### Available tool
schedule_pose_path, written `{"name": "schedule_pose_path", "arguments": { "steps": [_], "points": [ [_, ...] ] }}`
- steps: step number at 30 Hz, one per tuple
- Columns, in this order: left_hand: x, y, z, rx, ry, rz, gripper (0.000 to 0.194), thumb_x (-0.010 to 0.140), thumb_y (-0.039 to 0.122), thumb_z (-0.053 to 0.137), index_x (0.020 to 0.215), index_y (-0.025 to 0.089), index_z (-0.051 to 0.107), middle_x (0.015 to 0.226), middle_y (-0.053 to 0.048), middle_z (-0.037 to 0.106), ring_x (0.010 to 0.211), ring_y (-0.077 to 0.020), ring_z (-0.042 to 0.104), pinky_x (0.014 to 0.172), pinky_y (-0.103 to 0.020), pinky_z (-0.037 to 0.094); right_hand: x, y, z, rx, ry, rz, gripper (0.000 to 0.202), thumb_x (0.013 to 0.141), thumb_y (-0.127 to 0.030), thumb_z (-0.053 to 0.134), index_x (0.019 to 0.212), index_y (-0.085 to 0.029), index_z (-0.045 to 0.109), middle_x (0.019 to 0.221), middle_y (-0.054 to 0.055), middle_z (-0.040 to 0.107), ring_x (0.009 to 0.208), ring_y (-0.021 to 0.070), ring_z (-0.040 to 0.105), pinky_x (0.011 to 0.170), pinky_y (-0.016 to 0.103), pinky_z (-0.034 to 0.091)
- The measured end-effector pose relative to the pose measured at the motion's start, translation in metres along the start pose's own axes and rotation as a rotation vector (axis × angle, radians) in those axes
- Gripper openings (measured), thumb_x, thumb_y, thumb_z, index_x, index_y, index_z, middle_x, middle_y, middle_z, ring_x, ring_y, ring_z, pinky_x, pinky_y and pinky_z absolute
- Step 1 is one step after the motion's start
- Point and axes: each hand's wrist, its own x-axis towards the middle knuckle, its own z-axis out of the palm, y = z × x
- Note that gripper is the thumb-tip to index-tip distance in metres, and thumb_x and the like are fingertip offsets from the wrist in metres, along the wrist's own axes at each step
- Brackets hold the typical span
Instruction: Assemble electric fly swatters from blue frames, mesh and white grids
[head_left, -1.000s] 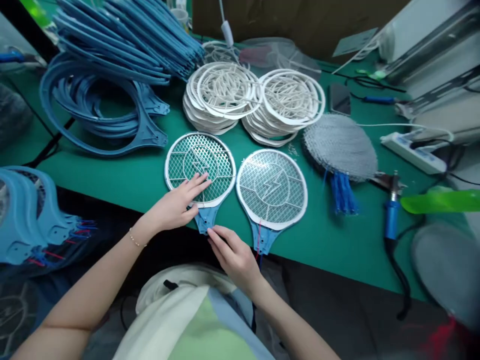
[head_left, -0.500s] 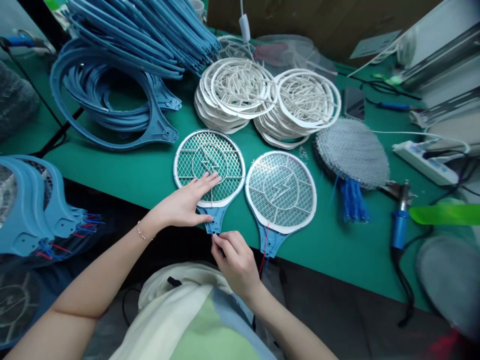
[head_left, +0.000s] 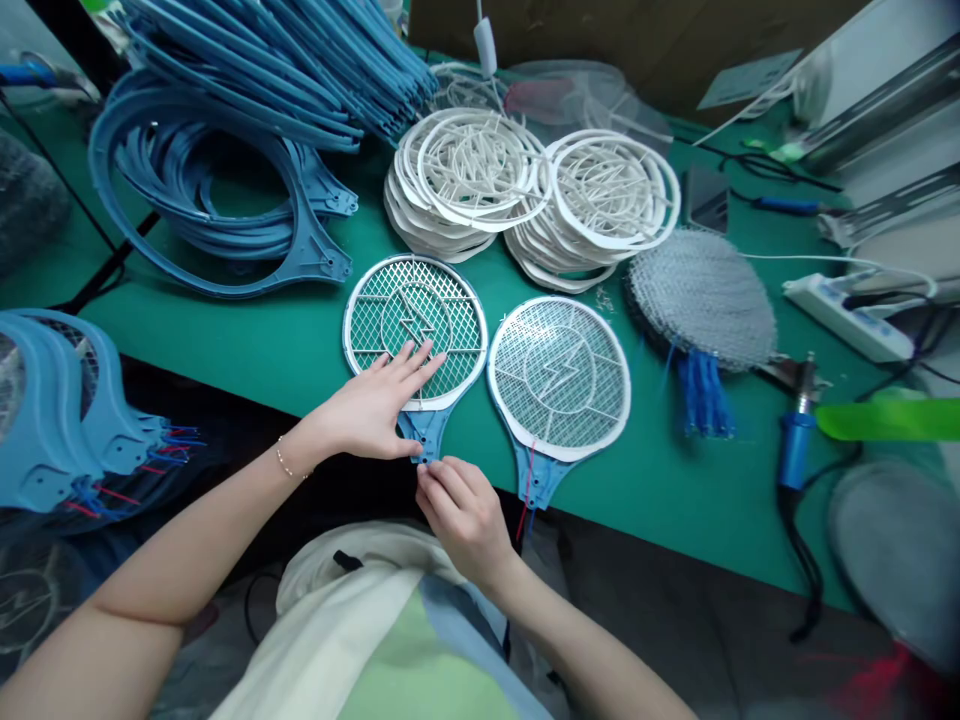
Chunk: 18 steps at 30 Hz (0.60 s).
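Note:
A blue and white mosquito racket head [head_left: 457, 305] with a metal mesh lies on the bench before me. My left hand [head_left: 375, 405] rests on its lower mesh with the fingers spread, and the thumb reaches down over the blue neck [head_left: 426, 430]. At the tip of that neck my right hand [head_left: 469, 515] is closed in a pinch; whatever lies between its fingertips is hidden. Just to the right is a second racket head [head_left: 559, 375], flat on the bench, with a red wire [head_left: 529, 480] running down over its neck.
Blue racket frames [head_left: 300, 265] are piled at the back left, white ring grilles [head_left: 480, 170] stacked behind the rackets. Round mesh pieces [head_left: 705, 300] with blue wires, a soldering iron [head_left: 796, 445] and a power strip [head_left: 847, 315] are on the right. More blue frames [head_left: 52, 430] stand at left.
The view has shifted slightly. My left hand's fingers are spread a little wider on the mesh; the right hand keeps its pinch at the neck's tip.

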Motion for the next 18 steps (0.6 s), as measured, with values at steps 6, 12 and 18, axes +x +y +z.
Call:
{"name": "schedule_pose_path", "arguments": {
  "steps": [6,12,18],
  "points": [
    [-0.007,0.003,0.0,0.0,-0.005,-0.002,0.114,0.077,0.048,0.072,0.162,0.022,0.001,0.168,-0.012,-0.002,0.155,-0.0328,0.001,0.123,-0.052,0.011,0.035,0.008,-0.036,0.228,0.042,0.225,0.009,0.09,-0.021,0.063,0.081,-0.021,0.061,0.088,0.008,0.068,0.085,0.0208,0.066,0.074,0.035,0.055],
    [-0.066,0.003,0.013,-0.204,0.437,0.041,0.085,0.085,0.052,0.063,0.158,0.031,0.024,0.164,-0.008,0.029,0.151,-0.0317,0.027,0.121,-0.05,0.025,0.069,0.057,-0.058,0.118,0.093,0.438,0.021,0.094,-0.032,0.058,0.107,-0.018,0.067,0.105,0.012,0.07,0.1,0.0262,0.066,0.089,0.041,0.053],
    [-0.095,-0.016,0.051,-0.616,1.197,-0.672,0.041,0.081,0.057,0.066,0.091,0.018,0.068,0.077,-0.004,0.066,0.063,-0.0175,0.063,0.058,-0.027,0.054,0.023,0.17,-0.101,-0.426,-0.015,1.198,0.056,0.089,-0.042,0.053,0.121,0.003,0.065,0.114,0.029,0.062,0.107,0.038,0.059,0.095,0.051,0.045]
  ]
}}
